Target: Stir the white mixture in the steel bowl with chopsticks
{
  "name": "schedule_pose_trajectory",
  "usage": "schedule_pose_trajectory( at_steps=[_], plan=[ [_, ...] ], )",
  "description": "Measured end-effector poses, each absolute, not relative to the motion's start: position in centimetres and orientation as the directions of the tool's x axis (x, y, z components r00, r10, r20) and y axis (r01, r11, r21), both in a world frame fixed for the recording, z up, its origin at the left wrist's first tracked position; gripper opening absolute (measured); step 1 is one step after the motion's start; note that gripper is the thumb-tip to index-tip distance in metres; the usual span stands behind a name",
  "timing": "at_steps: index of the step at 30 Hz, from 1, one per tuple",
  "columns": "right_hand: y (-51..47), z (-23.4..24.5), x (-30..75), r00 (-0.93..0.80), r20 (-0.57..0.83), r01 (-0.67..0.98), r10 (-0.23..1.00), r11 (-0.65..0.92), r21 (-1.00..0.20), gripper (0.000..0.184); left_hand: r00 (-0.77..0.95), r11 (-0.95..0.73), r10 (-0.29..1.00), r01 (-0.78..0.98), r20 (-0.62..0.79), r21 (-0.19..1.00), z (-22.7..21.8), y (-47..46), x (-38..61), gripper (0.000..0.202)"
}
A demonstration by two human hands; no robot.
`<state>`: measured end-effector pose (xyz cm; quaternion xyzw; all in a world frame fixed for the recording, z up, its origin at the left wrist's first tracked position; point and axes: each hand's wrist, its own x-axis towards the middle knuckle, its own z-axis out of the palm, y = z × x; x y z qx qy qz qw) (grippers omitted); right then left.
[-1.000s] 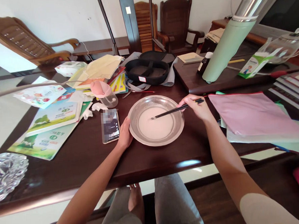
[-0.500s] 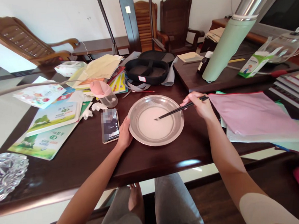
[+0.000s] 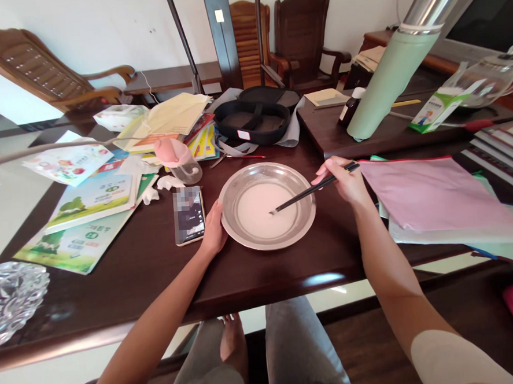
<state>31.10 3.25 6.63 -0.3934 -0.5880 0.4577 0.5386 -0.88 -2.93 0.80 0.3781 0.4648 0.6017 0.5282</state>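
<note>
A round steel dish (image 3: pixel 300 230) stands on the dark wooden table, holding a milky white liquid (image 3: pixel 258 212). At its left rim is my left hand (image 3: pixel 214 229), closed on the edge with the fingers partly hidden behind it. Black chopsticks (image 3: pixel 302 194) are gripped in my right hand (image 3: pixel 340 178), over the dish's right side. Their tips dip into the liquid near the middle. Just left of my left hand lies a phone (image 3: pixel 190 215) with a lit screen, partly blurred out.
A pink-lidded cup (image 3: pixel 178 161) and crumpled tissues stand behind the phone. Booklets (image 3: pixel 85 237) and a glass dish (image 3: pixel 13 302) lie at left. A black case (image 3: pixel 252 123) is behind the dish. At right are a green thermos (image 3: pixel 395 82) and a pink zip folder (image 3: pixel 434 195).
The chopstick tips have shifted slightly right and toward me in the liquid. My right hand has moved a little with them; the left hand and the dish stay put.
</note>
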Motion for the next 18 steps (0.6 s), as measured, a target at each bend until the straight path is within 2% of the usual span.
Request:
schedule_pose_trajectory(
  at_steps=[5, 8, 12, 15, 18],
  plan=[
    [2.90, 6.82, 30.19, -0.297, 0.229, 0.010, 0.927, 0.243, -0.970, 0.040, -0.166, 0.002, 0.985, -0.301, -0.055, 0.954, 0.59, -2.94, -0.90, 0.043],
    [2.92, 7.15, 30.35, -0.231, 0.292, 0.047, 0.928, 0.310, -0.950, 0.038, -0.155, 0.001, 0.987, -0.298, -0.050, 0.954, 0.57, -2.93, -0.92, 0.043],
    [3.26, 6.83, 31.10, -0.123, 0.299, -0.046, 0.946, 0.296, -0.954, 0.036, -0.155, -0.003, 0.987, -0.293, -0.045, 0.956, 0.72, -2.93, -0.89, 0.042],
    [3.17, 6.60, 30.74, -0.223, 0.257, -0.058, 0.940, 0.251, -0.966, 0.037, -0.158, 0.007, 0.986, -0.296, -0.056, 0.955, 0.79, -2.94, -0.86, 0.042],
    [2.92, 6.83, 30.13, -0.308, 0.243, 0.013, 0.920, 0.259, -0.966, 0.040, -0.160, 0.008, 0.986, -0.286, -0.056, 0.958, 0.75, -2.95, -0.88, 0.046]
  ],
)
